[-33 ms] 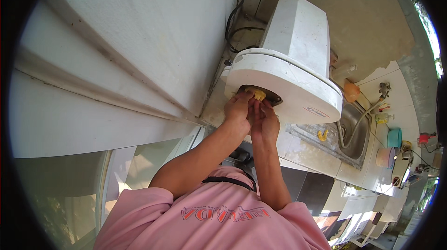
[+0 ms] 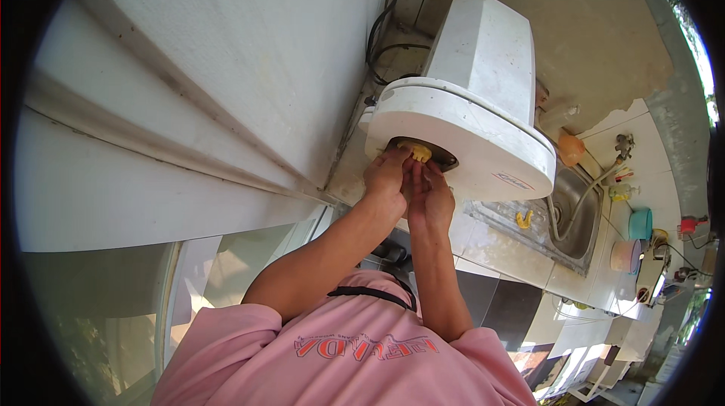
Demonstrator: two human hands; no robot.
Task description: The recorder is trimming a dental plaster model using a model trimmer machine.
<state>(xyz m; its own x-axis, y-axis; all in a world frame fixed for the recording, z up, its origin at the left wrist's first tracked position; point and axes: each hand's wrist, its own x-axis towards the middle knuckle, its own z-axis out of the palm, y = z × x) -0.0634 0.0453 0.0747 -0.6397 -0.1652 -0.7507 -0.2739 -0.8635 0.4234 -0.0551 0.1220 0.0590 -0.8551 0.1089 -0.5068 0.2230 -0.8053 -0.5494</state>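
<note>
My left hand (image 2: 384, 177) and my right hand (image 2: 430, 196) meet below a round dark-rimmed opening (image 2: 447, 158) in a white machine (image 2: 468, 134). Between their fingertips is a soft-looking, lumpy yellow piece (image 2: 419, 151), set against the opening. Its exact kind cannot be made out. The left fingers close on its left side, while the right fingers are bent up against it from below. Part of the opening is hidden by my hands. A smaller, curved yellow piece (image 2: 524, 219) lies apart on the metal drainboard (image 2: 491, 215) to the right.
A steel sink (image 2: 580, 213) with a hose (image 2: 563, 228) is on the right. Beyond it stand a teal tub (image 2: 640, 223) and a pink tub (image 2: 624, 255). A large white panel (image 2: 189, 81) rises close on the left. Black cables (image 2: 375, 36) run behind the machine.
</note>
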